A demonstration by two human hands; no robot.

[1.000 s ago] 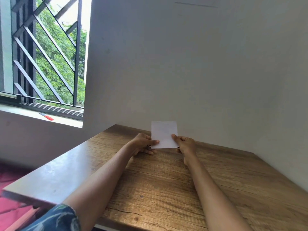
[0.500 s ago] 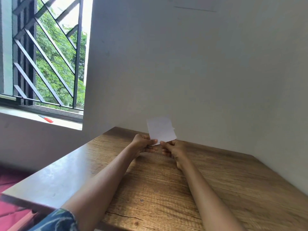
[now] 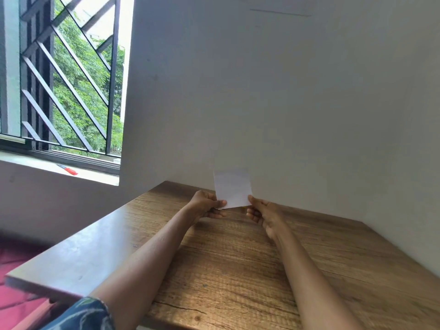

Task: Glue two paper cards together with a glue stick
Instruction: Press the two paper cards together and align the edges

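I hold a white paper card [image 3: 232, 188] upright in front of me, above the far part of the wooden table [image 3: 238, 270], with the white wall [image 3: 262, 91] right behind it. My left hand [image 3: 205, 204] pinches the card's lower left corner, thumb on the face toward me and the other fingers curled underneath and behind. My right hand [image 3: 262, 211] pinches the lower right corner the same way, thumb tip on the card's edge, the other fingers curled below. Whether this is one card or two pressed together I cannot tell; it reads as a single sheet, tilted slightly, its top leaning left. Both my forearms stretch out bare over the table from the near edge, converging toward the card. A patterned dark blue sleeve [image 3: 83, 314] shows at my left elbow.

The table has a brown wood-grain top and fits into the corner of the wall. Left of the table a window [image 3: 64, 75] with a black diagonal grille looks onto green leaves, and a small red object [image 3: 69, 170] lies on its sill. Pink fabric [image 3: 14, 270] shows below the table's left edge.
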